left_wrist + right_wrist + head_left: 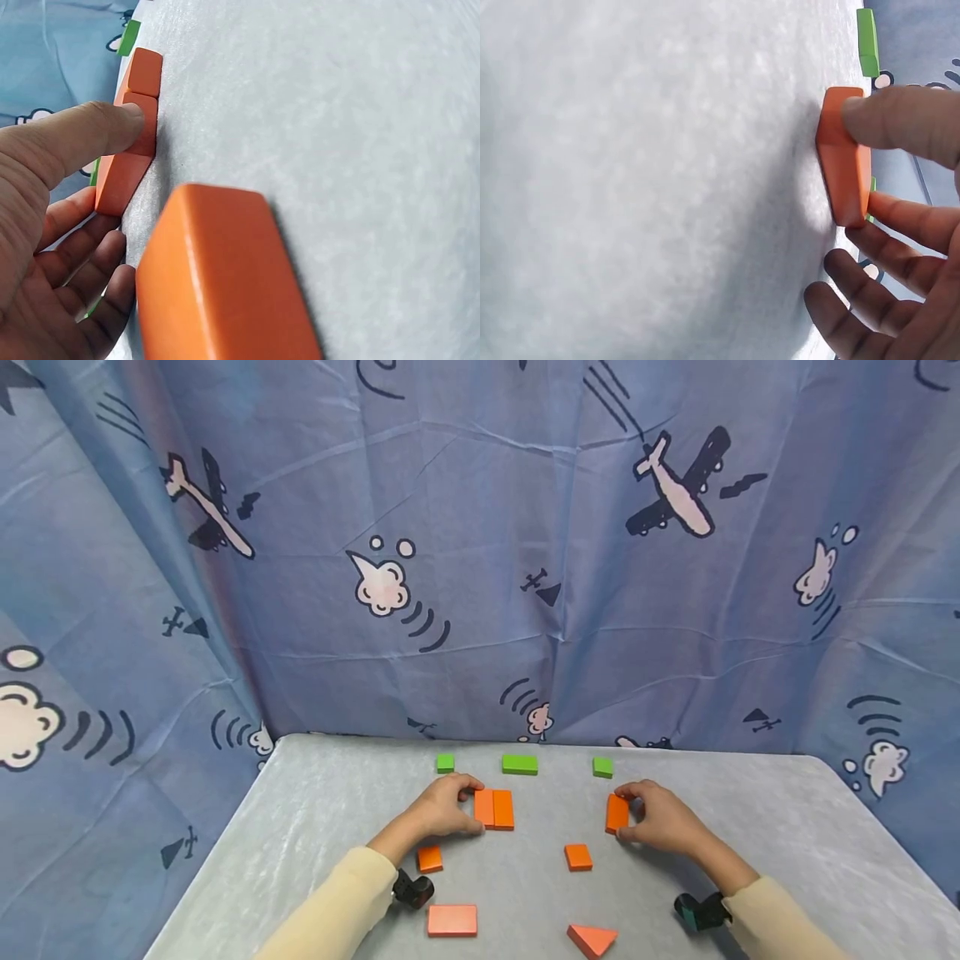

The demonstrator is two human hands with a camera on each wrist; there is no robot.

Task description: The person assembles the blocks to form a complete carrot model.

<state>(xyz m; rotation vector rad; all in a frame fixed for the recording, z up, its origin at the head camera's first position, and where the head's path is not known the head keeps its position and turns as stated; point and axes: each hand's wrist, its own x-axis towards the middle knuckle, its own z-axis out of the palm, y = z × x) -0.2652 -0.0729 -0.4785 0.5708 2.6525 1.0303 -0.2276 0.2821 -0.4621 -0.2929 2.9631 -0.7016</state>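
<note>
While your left hand (pixel 442 807) has thumb and fingertip clamped on both ends of the left oblong (pixel 484 810), your right hand (pixel 662 817) pinches the right oblong (pixel 617 814) end to end too, its other fingers clear of the block. Progress, my read: partway. The left oblong lies side by side with the middle oblong (pixel 503 810), touching, so that pairing looks done; the right oblong is well apart to their right, on or just over the table (pixel 337 793), can't tell which, so it's not in with them. You've got three orange oblongs, two small orange blocks (pixel 578 857), two small green blocks (pixel 602 767), one long green block (pixel 520 765) between those, one salmon rectangle (pixel 452 921) and one salmon triangle (pixel 592 940) nearest you: ten pieces.
</note>
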